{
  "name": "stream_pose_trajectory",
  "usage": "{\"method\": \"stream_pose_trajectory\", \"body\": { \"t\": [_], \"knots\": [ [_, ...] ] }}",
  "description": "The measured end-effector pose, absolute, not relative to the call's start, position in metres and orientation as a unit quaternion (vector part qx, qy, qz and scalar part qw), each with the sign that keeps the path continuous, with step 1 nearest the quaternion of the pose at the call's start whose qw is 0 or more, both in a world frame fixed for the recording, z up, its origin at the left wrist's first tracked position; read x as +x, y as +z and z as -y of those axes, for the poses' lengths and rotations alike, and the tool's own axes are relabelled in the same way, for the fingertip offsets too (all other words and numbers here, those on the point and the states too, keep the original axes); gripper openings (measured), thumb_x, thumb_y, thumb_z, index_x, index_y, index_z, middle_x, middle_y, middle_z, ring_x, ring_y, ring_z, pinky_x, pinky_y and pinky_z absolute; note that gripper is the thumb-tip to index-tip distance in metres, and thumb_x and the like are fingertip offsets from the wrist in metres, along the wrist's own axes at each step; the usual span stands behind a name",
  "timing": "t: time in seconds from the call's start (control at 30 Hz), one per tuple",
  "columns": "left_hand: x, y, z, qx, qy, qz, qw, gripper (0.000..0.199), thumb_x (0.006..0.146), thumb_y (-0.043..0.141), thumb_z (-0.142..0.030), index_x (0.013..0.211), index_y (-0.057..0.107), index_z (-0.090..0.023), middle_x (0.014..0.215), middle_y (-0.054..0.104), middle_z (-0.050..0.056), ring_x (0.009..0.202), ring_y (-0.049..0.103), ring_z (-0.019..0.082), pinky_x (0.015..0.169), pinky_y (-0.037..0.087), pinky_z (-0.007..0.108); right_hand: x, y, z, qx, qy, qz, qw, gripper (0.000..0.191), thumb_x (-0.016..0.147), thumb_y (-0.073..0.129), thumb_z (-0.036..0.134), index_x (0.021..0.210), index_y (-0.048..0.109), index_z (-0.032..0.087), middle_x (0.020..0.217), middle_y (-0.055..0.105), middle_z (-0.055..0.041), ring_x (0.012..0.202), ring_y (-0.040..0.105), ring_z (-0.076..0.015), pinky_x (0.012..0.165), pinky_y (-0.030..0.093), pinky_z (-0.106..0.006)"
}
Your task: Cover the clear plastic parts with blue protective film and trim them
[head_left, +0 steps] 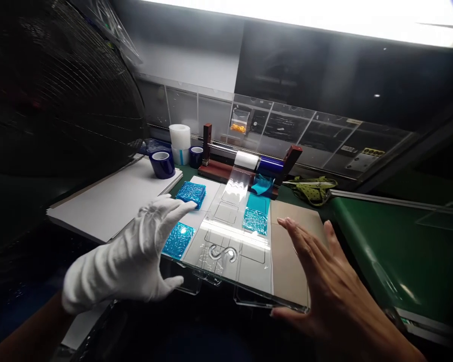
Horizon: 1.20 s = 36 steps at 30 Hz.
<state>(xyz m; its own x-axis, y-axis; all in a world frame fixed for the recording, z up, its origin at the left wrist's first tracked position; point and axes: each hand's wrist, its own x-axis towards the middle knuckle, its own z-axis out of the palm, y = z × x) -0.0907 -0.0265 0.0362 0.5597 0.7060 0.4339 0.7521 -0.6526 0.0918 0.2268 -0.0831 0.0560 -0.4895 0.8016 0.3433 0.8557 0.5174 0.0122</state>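
Note:
My left hand (136, 251), in a white glove, is spread with thumb and fingers apart beside the blue film-covered squares (178, 240) at the left of the glass sheet (230, 271). Bare and open, my right hand (328, 271) is at the sheet's right edge over the brown board (289, 251); nothing shows between its fingers. A clear S-shaped piece (222, 253) lies near the sheet's front. Another blue stack (191, 193) sits farther back, and a blue piece (255, 221) is right of centre. Clear film (236, 183) runs down from a white roll (246, 160).
A wooden roll holder (221, 173) stands at the back, also bearing a dark blue roll (271, 165). Blue tape (162, 165) sits on white sheets (113, 201) at left. A large fan (60, 90) fills the upper left. A yellow-green pouch (313, 189) lies back right.

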Motion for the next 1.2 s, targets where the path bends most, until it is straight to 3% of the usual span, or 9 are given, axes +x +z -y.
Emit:
{"method": "stream_pose_trajectory", "body": {
  "t": [0.2, 0.37, 0.5, 0.63, 0.73, 0.8, 0.97, 1.07, 1.2],
  "knots": [
    [-0.073, 0.011, 0.034, -0.863, -0.307, 0.339, -0.216, 0.115, 0.053, 0.074, -0.04, 0.143, 0.004, -0.019, 0.141, 0.028, 0.017, 0.13, 0.032, 0.035, 0.108, 0.034, 0.052, 0.223, 0.005, 0.076, -0.478, 0.096, 0.848, 0.208, 0.117, 0.065, 0.068, 0.062, 0.148, 0.001, 0.013, 0.143, 0.04, -0.0195, 0.135, 0.029, -0.0383, 0.102, 0.036, -0.059],
    [-0.059, -0.015, 0.029, -0.83, -0.354, 0.328, -0.279, 0.123, 0.047, 0.077, -0.041, 0.141, 0.0, -0.02, 0.139, 0.029, 0.017, 0.13, 0.032, 0.033, 0.108, 0.033, 0.05, 0.231, -0.01, 0.071, -0.468, 0.144, 0.836, 0.25, 0.118, 0.065, 0.064, 0.068, 0.148, -0.001, 0.013, 0.142, 0.041, -0.0204, 0.133, 0.033, -0.0379, 0.103, 0.033, -0.06],
    [-0.07, 0.005, 0.015, -0.886, -0.21, 0.379, -0.167, 0.111, 0.05, 0.073, -0.041, 0.141, 0.014, -0.02, 0.135, 0.035, 0.015, 0.123, 0.039, 0.033, 0.103, 0.036, 0.049, 0.245, 0.02, 0.07, -0.489, 0.008, 0.851, 0.19, 0.112, 0.067, 0.066, 0.061, 0.149, 0.005, 0.014, 0.138, 0.047, -0.0186, 0.126, 0.043, -0.0386, 0.107, 0.02, -0.067],
    [-0.048, 0.03, 0.007, -0.903, -0.046, 0.417, 0.096, 0.101, 0.052, 0.068, -0.038, 0.139, 0.027, -0.009, 0.116, 0.05, 0.02, 0.106, 0.048, 0.04, 0.09, 0.038, 0.057, 0.22, 0.049, 0.067, -0.475, -0.148, 0.856, 0.136, 0.102, 0.071, 0.064, 0.052, 0.149, 0.011, 0.012, 0.134, 0.05, -0.0195, 0.12, 0.048, -0.0389, 0.109, 0.004, -0.068],
    [-0.018, 0.035, 0.006, -0.876, 0.063, 0.412, 0.241, 0.074, 0.058, 0.061, -0.025, 0.126, 0.044, 0.0, 0.105, 0.055, 0.022, 0.097, 0.051, 0.04, 0.085, 0.038, 0.054, 0.198, 0.055, 0.062, -0.463, -0.187, 0.86, 0.109, 0.098, 0.074, 0.062, 0.045, 0.148, 0.009, 0.01, 0.131, 0.053, -0.021, 0.121, 0.047, -0.039, 0.108, 0.001, -0.068],
    [-0.008, 0.03, 0.004, -0.873, 0.073, 0.411, 0.251, 0.069, 0.06, 0.059, -0.024, 0.123, 0.046, 0.001, 0.104, 0.056, 0.023, 0.097, 0.051, 0.04, 0.086, 0.037, 0.054, 0.201, 0.051, 0.058, -0.469, -0.183, 0.858, 0.104, 0.097, 0.075, 0.061, 0.045, 0.148, 0.009, 0.01, 0.13, 0.053, -0.0207, 0.12, 0.048, -0.0384, 0.108, 0.001, -0.069],
    [-0.031, 0.003, -0.003, -0.909, -0.064, 0.412, -0.02, 0.109, 0.053, 0.067, -0.042, 0.143, 0.014, -0.011, 0.124, 0.046, 0.02, 0.108, 0.048, 0.038, 0.089, 0.04, 0.055, 0.258, 0.022, 0.057, -0.489, -0.072, 0.86, 0.128, 0.108, 0.071, 0.063, 0.055, 0.148, 0.003, 0.011, 0.134, 0.049, -0.0213, 0.121, 0.048, -0.0384, 0.103, 0.009, -0.074],
    [-0.042, -0.008, -0.003, -0.894, -0.146, 0.38, -0.185, 0.117, 0.046, 0.074, -0.039, 0.143, 0.012, -0.021, 0.132, 0.039, 0.015, 0.115, 0.045, 0.033, 0.097, 0.04, 0.05, 0.282, 0.002, 0.062, -0.476, 0.025, 0.866, 0.147, 0.115, 0.069, 0.065, 0.06, 0.148, -0.003, 0.011, 0.139, 0.043, -0.0232, 0.128, 0.04, -0.0405, 0.102, 0.016, -0.072],
    [-0.037, -0.006, -0.004, -0.888, -0.143, 0.356, -0.254, 0.116, 0.043, 0.077, -0.026, 0.142, 0.017, -0.025, 0.131, 0.039, 0.012, 0.117, 0.044, 0.032, 0.098, 0.042, 0.048, 0.288, -0.008, 0.066, -0.478, 0.094, 0.857, 0.166, 0.112, 0.071, 0.062, 0.062, 0.149, -0.004, 0.015, 0.139, 0.044, -0.0213, 0.13, 0.037, -0.04, 0.104, 0.016, -0.069]
  ]
}}
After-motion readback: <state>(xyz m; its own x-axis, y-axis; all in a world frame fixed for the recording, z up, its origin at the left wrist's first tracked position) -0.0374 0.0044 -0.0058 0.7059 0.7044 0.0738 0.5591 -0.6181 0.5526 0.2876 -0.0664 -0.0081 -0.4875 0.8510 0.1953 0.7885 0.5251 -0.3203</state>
